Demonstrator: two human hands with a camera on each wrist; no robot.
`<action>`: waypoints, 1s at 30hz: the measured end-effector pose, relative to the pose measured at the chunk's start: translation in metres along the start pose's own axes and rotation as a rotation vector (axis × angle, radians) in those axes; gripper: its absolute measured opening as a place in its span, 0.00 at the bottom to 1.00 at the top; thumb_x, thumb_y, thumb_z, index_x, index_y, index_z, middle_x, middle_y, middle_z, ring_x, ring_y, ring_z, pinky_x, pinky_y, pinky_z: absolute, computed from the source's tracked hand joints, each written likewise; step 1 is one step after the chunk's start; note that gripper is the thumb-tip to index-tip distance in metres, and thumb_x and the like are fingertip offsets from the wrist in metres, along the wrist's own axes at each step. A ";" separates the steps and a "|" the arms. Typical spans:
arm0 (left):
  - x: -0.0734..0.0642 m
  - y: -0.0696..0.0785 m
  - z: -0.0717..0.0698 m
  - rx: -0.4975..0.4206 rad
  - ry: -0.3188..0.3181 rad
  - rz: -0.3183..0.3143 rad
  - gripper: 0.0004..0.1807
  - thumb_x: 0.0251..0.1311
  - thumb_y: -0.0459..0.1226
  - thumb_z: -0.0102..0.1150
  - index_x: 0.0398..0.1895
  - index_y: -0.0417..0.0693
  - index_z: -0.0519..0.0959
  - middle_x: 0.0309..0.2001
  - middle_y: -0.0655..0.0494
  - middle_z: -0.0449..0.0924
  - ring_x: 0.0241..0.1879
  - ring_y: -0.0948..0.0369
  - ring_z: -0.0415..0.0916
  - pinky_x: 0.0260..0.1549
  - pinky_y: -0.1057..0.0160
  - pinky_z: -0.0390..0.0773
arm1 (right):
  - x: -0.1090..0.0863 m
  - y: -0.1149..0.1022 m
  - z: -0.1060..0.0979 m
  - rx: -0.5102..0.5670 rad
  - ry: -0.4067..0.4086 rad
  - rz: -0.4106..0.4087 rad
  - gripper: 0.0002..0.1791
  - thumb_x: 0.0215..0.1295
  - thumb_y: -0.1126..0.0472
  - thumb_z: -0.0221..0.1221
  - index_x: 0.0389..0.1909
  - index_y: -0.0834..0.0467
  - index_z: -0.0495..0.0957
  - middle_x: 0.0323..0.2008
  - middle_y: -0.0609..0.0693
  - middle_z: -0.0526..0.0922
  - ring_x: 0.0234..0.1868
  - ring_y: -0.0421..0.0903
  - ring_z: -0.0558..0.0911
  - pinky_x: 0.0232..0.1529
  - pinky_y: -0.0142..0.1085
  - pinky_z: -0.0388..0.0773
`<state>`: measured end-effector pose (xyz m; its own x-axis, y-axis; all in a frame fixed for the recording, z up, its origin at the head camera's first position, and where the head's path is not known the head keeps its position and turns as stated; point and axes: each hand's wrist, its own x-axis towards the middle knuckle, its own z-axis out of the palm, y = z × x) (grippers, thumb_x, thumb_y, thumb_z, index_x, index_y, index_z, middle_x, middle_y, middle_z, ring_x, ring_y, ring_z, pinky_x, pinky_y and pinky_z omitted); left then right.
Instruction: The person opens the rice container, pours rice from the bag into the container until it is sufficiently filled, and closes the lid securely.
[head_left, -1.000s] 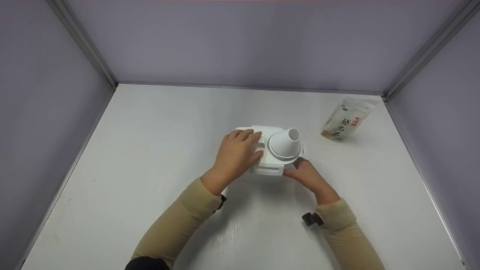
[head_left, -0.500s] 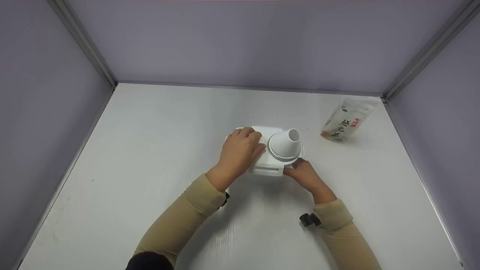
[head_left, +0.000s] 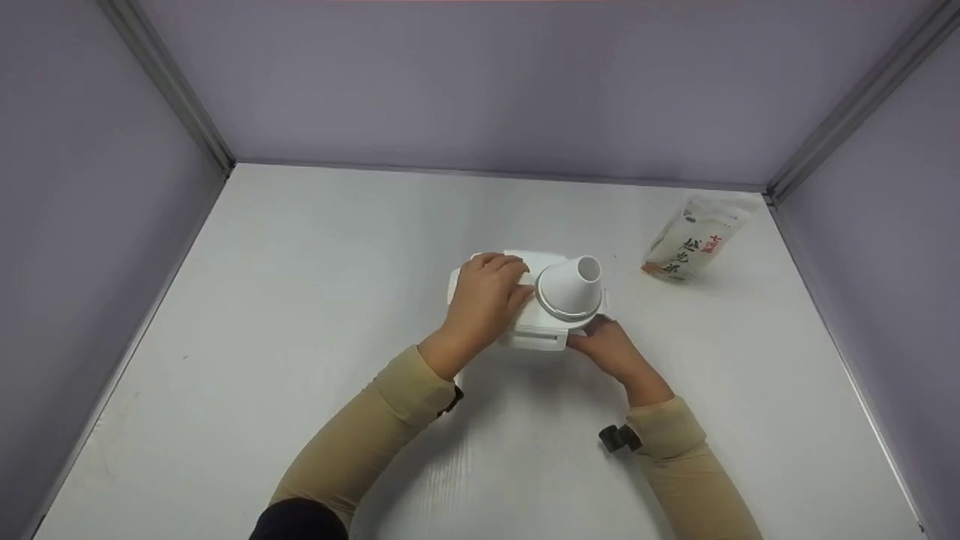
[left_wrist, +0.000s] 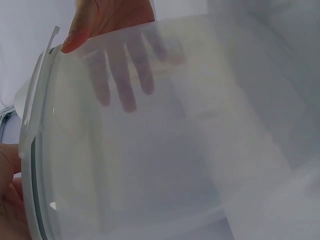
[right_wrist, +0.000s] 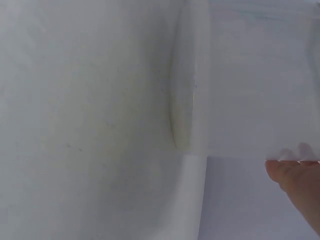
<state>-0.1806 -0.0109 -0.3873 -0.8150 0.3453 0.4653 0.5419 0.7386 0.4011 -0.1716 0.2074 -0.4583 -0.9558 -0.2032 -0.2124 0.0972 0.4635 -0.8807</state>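
A translucent plastic container [left_wrist: 150, 160] has a white lid [head_left: 536, 321] facing up, with a white cone-shaped spout [head_left: 571, 289] at the lid's right end. My left hand [head_left: 484, 300] grips the left part of the lid, fingers bent over it and thumb beside the spout; it hides that part. Low at the right end, my right hand [head_left: 613, 349] holds the container's side. Through the wall in the left wrist view, its spread fingers [left_wrist: 120, 75] show, with the thumb on the near side. The container's base [right_wrist: 182, 80] appears close to the table in the right wrist view.
A clear bag of rice [head_left: 694, 240] with dark and red lettering stands at the back right of the white table [head_left: 315, 285]. Grey panels [head_left: 480, 90] rise behind the table and along both sides.
My left hand has shifted slightly right over the lid, covering a small raised tab that showed earlier. My right hand, the container and the bag are nearly still.
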 end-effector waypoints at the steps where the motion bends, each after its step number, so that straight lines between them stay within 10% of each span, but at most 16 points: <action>1: 0.000 0.000 0.000 -0.007 0.002 0.002 0.10 0.58 0.40 0.62 0.39 0.43 0.80 0.44 0.51 0.81 0.48 0.51 0.73 0.51 0.53 0.69 | 0.000 0.000 0.000 0.001 0.000 -0.003 0.46 0.52 0.48 0.67 0.68 0.63 0.58 0.66 0.60 0.62 0.68 0.56 0.59 0.64 0.50 0.57; 16: 0.008 0.001 -0.021 -0.069 0.051 0.002 0.11 0.58 0.38 0.61 0.41 0.42 0.80 0.47 0.50 0.81 0.51 0.50 0.72 0.52 0.50 0.67 | 0.001 0.001 -0.001 0.066 -0.023 -0.169 0.53 0.54 0.57 0.68 0.72 0.58 0.42 0.71 0.56 0.50 0.70 0.53 0.52 0.67 0.45 0.52; 30: 0.004 -0.014 -0.040 -0.142 0.021 -0.026 0.13 0.57 0.35 0.62 0.44 0.39 0.80 0.47 0.48 0.80 0.52 0.49 0.71 0.53 0.49 0.66 | 0.001 0.004 -0.001 0.093 -0.041 -0.159 0.58 0.53 0.54 0.68 0.73 0.55 0.36 0.72 0.55 0.45 0.72 0.51 0.47 0.68 0.44 0.49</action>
<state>-0.1834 -0.0431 -0.3596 -0.8258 0.3135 0.4688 0.5451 0.6571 0.5207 -0.1725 0.2101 -0.4612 -0.9492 -0.3035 -0.0824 -0.0277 0.3416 -0.9394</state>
